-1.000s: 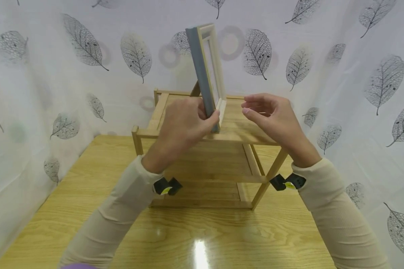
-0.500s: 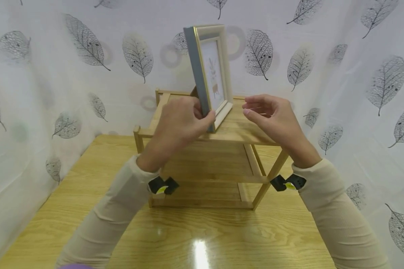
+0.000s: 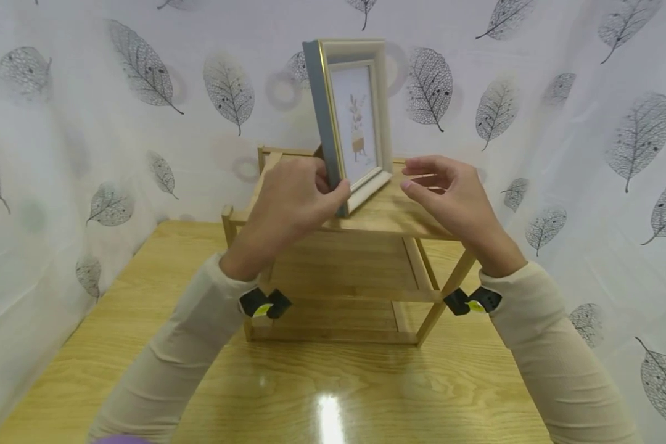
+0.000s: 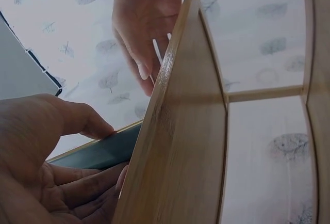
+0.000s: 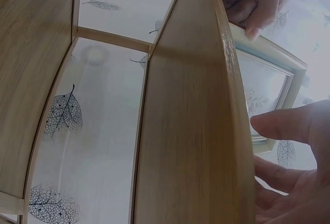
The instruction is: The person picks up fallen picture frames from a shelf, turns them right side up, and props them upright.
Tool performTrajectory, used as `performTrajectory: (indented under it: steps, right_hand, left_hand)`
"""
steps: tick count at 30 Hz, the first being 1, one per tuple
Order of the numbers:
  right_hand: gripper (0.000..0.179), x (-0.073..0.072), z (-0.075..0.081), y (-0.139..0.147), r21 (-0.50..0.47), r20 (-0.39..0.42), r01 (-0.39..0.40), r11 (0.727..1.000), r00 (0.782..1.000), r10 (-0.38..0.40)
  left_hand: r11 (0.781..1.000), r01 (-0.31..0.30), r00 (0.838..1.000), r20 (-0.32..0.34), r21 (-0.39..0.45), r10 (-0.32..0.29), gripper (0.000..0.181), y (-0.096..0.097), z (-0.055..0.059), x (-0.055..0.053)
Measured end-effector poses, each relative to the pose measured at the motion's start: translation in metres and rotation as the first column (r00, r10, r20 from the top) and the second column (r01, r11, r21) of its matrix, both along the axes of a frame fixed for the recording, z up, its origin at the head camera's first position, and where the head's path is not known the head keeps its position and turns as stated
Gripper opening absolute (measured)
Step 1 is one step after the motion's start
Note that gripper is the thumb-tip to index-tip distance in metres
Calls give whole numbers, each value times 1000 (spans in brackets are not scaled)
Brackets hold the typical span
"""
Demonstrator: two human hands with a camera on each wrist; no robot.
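A picture frame [image 3: 385,105] stands upright at an angle on the top board of a wooden shelf [image 3: 405,206]. It has a cream front, a gold line, blue-grey sides and a print of a potted plant. My left hand [image 3: 294,197] pinches its near left edge low down, thumb on the front and fingers behind. In the left wrist view, the thumb and fingers lie on either side of the blue-grey side [image 4: 103,152]. My right hand [image 3: 444,188] hovers over the right part of the top board, fingers loosely bent, holding nothing, a little apart from the frame's right side.
The three-level shelf sits on a wood-grain table [image 3: 399,388]. Lower boards show beneath the top one, with a slanted leg [image 3: 455,277] at the right. A pale curtain [image 3: 605,203] with leaf prints hangs behind and along both sides.
The picture frame has turned from nearly edge-on so that its front now shows toward me. My left hand has shifted slightly left with it. The right hand has stayed nearly in place.
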State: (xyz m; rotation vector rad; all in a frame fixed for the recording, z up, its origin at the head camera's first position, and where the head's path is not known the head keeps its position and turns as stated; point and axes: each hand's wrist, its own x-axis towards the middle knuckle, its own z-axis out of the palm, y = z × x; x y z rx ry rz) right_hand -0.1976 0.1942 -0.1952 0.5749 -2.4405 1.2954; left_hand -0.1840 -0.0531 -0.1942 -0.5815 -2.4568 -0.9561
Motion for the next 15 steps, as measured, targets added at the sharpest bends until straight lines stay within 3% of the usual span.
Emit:
performTrajectory:
  steps: [10,15]
  right_hand:
    - [46,-5,-5,-4,-26,61,22,999,998,-21]
    - [60,-6,-4,-5,-34,91,18,999,996,-15]
  left_hand:
    - [999,30,999,37,21,-31,26,-6,0,0]
    - [999,30,997,64,23,-32,25,-7,1,0]
